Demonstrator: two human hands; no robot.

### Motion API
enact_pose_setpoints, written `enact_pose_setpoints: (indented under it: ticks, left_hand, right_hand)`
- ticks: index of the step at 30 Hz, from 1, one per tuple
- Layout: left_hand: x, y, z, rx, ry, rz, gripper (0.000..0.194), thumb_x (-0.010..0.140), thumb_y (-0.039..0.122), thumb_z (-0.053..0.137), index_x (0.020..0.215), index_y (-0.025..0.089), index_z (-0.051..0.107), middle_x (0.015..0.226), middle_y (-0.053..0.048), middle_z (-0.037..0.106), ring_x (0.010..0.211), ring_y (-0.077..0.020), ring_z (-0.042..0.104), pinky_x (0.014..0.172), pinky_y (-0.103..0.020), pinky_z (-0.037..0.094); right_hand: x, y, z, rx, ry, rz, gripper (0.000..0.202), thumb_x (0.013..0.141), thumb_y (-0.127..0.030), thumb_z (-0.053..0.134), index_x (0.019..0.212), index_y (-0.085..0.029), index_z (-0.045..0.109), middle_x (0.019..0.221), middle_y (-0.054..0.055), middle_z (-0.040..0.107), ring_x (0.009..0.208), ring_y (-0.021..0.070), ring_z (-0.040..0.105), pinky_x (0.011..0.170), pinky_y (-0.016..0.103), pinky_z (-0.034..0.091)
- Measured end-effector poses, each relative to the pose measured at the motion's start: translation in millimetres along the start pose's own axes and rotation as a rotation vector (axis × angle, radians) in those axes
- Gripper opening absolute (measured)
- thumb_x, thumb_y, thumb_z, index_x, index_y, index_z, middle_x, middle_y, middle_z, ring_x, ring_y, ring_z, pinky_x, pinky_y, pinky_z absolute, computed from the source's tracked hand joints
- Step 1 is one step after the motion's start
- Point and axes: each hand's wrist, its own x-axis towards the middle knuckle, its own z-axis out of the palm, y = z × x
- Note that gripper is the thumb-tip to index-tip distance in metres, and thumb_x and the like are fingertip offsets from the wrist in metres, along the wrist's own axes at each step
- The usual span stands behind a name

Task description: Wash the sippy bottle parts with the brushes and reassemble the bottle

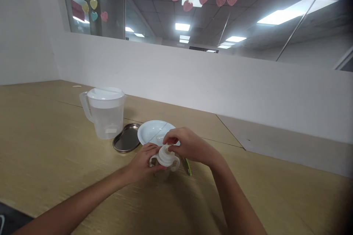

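Note:
A small translucent baby bottle (pixel 166 157) with two white side handles stands upright at the middle of the view. My left hand (pixel 147 159) is wrapped round its left side. The fingers of my right hand (pixel 183 143) pinch at the top of its white lid, where the nipple or spout is; exactly what they grip is too small to tell. Just behind the bottle lies a white plate (pixel 150 130), partly covered by my right hand. A green object (pixel 187 167) rests on the table below my right wrist.
Left of the plate sits a kidney-shaped metal tray (pixel 127 139). Beyond it stands a clear lidded pitcher (pixel 107 117), its handle to the left. The wooden table (pixel 68 147) meets a white wall (pixel 176 77). A dark object (pixel 12 218) shows at the lower left.

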Motion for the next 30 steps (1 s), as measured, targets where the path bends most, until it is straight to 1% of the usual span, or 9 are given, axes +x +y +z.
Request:
enact_pose_setpoints:
  ticks: [3,6,9,14,17,20,25,27,30]
  left_hand:
    - [0,0,0.5,0.012,0.003,0.004,0.046,0.073,0.046,0.064,0.109,0.019,0.059,0.107,-0.007,0.063,0.103,-0.0226,0.052,0.092,-0.037,0.04]
    - [-1,-1,0.8,0.022,0.001,0.008,0.047,0.073,0.047,0.064,0.111,0.02,0.058,0.107,-0.007,0.063,0.102,-0.0231,0.052,0.091,-0.038,0.04]
    - [-1,-1,1.0,0.023,0.0,0.016,0.047,0.073,0.046,0.064,0.112,0.02,0.058,0.108,-0.007,0.063,0.103,-0.0233,0.053,0.091,-0.038,0.04]
    - [-2,-3,2.9,0.023,0.009,0.018,0.048,0.074,0.046,0.063,0.115,0.022,0.056,0.114,-0.007,0.06,0.106,-0.0245,0.051,0.094,-0.04,0.039]
    - [-5,-6,5.1,0.036,0.036,0.005,0.055,0.074,0.047,0.063,0.121,0.022,0.052,0.114,-0.009,0.059,0.107,-0.0251,0.051,0.094,-0.04,0.039]
    - [-7,-6,6.0,0.036,0.052,-0.008,0.061,0.074,0.046,0.063,0.127,0.021,0.046,0.116,-0.01,0.058,0.107,-0.0252,0.051,0.093,-0.04,0.041]
    - [-6,-3,3.1,0.034,0.026,0.057,0.051,0.078,0.044,0.059,0.123,0.021,0.05,0.118,-0.01,0.057,0.111,-0.0251,0.048,0.096,-0.042,0.038]
    - [-7,-3,1.0,0.027,0.02,0.061,0.055,0.076,0.047,0.06,0.123,0.021,0.049,0.121,-0.011,0.055,0.114,-0.0266,0.046,0.098,-0.043,0.036]
    - [-9,-7,-2.9,-0.043,0.067,0.051,0.062,0.078,0.052,0.054,0.13,0.02,0.04,0.128,-0.013,0.048,0.119,-0.0281,0.042,0.1,-0.044,0.034]
  right_hand:
    - [-1,0,-4,0.07,-0.017,-0.01,0.027,0.067,-0.001,0.054,0.083,-0.019,0.067,0.08,0.001,0.066,0.072,0.0125,0.057,0.064,0.022,0.041]
    - [-3,-2,-10,0.143,-0.001,-0.025,0.028,0.069,-0.001,0.053,0.085,-0.019,0.067,0.086,0.0,0.067,0.077,0.0126,0.059,0.067,0.022,0.044]
    - [-6,-3,-16,0.175,0.042,-0.026,0.023,0.072,-0.007,0.054,0.086,-0.021,0.067,0.086,0.0,0.068,0.077,0.0125,0.06,0.068,0.023,0.046]
    - [-11,0,-23,0.26,0.167,-0.003,0.015,0.075,-0.018,0.058,0.086,-0.021,0.067,0.088,0.001,0.068,0.08,0.0139,0.062,0.073,0.026,0.05]
    - [-13,1,-26,0.318,0.261,0.026,0.015,0.075,-0.024,0.059,0.087,-0.021,0.067,0.09,0.002,0.067,0.078,0.0142,0.062,0.073,0.028,0.052]
    - [-14,0,-29,0.349,0.401,0.035,0.013,0.074,-0.026,0.062,0.084,-0.02,0.067,0.087,0.002,0.067,0.073,0.0136,0.062,0.071,0.028,0.053]
    - [-13,-1,-33,0.407,0.677,0.056,0.015,0.069,-0.031,0.068,0.078,-0.019,0.067,0.08,0.003,0.067,0.071,0.0154,0.062,0.067,0.031,0.054]
    - [-12,0,-34,0.444,0.775,0.07,0.015,0.068,-0.031,0.068,0.076,-0.019,0.066,0.078,0.003,0.066,0.07,0.0154,0.062,0.068,0.031,0.054]
    - [-8,5,-32,0.481,0.852,0.107,0.015,0.067,-0.03,0.068,0.075,-0.018,0.065,0.077,0.003,0.066,0.068,0.0146,0.062,0.067,0.031,0.053]
